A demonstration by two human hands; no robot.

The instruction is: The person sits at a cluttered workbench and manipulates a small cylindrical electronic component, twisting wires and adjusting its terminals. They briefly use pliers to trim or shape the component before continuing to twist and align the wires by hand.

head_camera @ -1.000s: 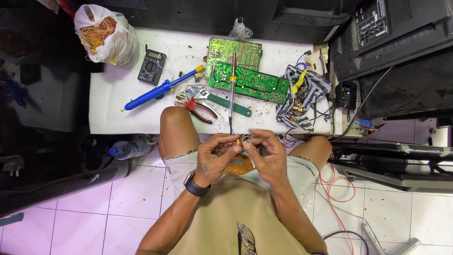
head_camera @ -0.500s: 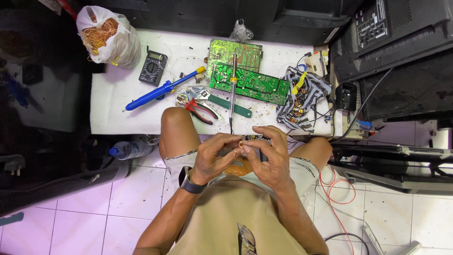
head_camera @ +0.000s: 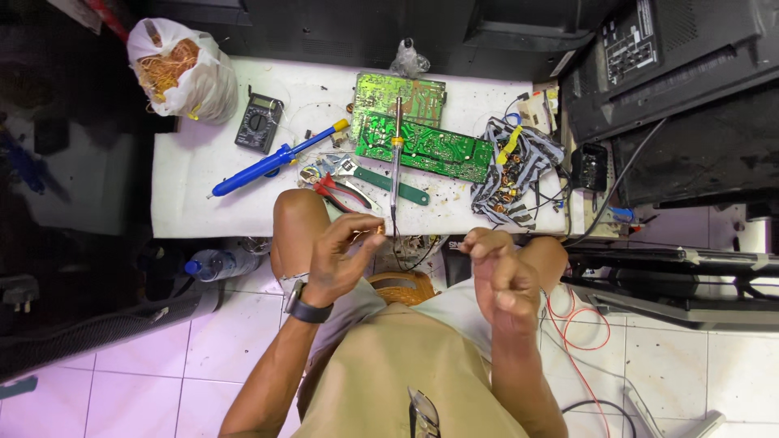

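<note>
The left hand (head_camera: 337, 255) is raised above the lap, fingers (head_camera: 365, 231) pinched on a small copper-coloured coil (head_camera: 375, 233) at the fingertips. The right hand (head_camera: 495, 272) is held apart from it, fingers curled closed; whether they grip anything cannot be determined. On the white tabletop (head_camera: 195, 211) beyond lie a soldering iron (head_camera: 396, 154) across a green circuit board (head_camera: 426, 148), red-handled pliers (head_camera: 337, 191), a blue desoldering pump (head_camera: 272, 161) and a multimeter (head_camera: 260, 122).

White bench (head_camera: 203, 207) carries two green circuit boards (head_camera: 422, 146), soldering iron (head_camera: 395, 154) across them, blue desolder pump (head_camera: 272, 162), multimeter (head_camera: 259, 122), pliers (head_camera: 341, 191), wire-filled bag (head_camera: 178, 69), striped cable bundle (head_camera: 511, 166) at right.
</note>
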